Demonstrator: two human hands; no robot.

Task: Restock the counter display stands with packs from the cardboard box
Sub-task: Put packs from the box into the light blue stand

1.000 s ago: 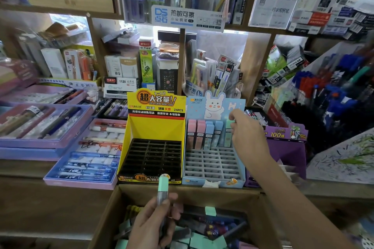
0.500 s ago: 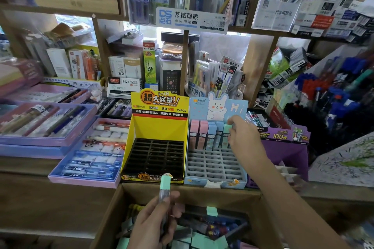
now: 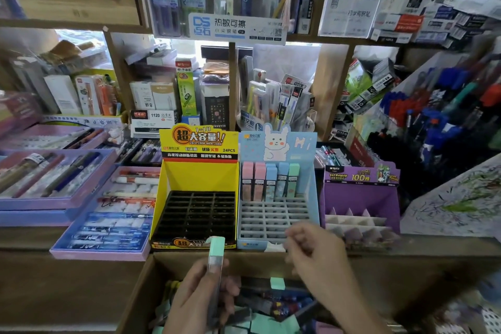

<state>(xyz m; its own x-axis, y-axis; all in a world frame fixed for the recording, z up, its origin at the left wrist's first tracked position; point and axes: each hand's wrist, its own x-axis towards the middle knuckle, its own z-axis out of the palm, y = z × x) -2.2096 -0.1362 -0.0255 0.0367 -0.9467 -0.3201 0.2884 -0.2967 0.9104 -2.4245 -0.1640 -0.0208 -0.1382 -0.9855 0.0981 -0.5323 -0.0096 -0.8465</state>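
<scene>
Mid-restock: my left hand grips green pack; right hand blurred, grip unclear. Next: slot pack into blue stand.

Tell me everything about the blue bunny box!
The blue bunny stand looks like cardboard, with a white bunny and "Hi" on its back card. Its grey grid holds five upright packs in the back row: two pink, two blue, one green. Other visible slots are empty. It stands between the yellow stand and purple stand.
</scene>
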